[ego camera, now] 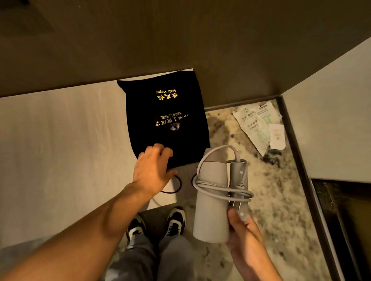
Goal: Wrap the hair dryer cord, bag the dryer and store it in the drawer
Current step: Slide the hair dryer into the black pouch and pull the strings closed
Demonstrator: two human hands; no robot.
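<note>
A black cloth bag (164,116) with gold "Hair Dryer" lettering lies flat on the light counter (60,146), its mouth towards me. My left hand (153,169) rests on the bag's near edge, fingers spread over the opening; its black drawstring (174,188) loops out beside the thumb. My right hand (243,232) holds the pale grey hair dryer (211,204) upright by its lower end, to the right of the bag. The grey cord (223,189) is wound around the barrel and folded handle, with the plug tucked against the handle.
Several white paper sachets (262,124) lie on the speckled stone surface (269,195) at right. A dark wood wall stands behind the counter. A dark open cavity (350,219) shows at far right. My legs and shoes (175,222) are below the counter edge.
</note>
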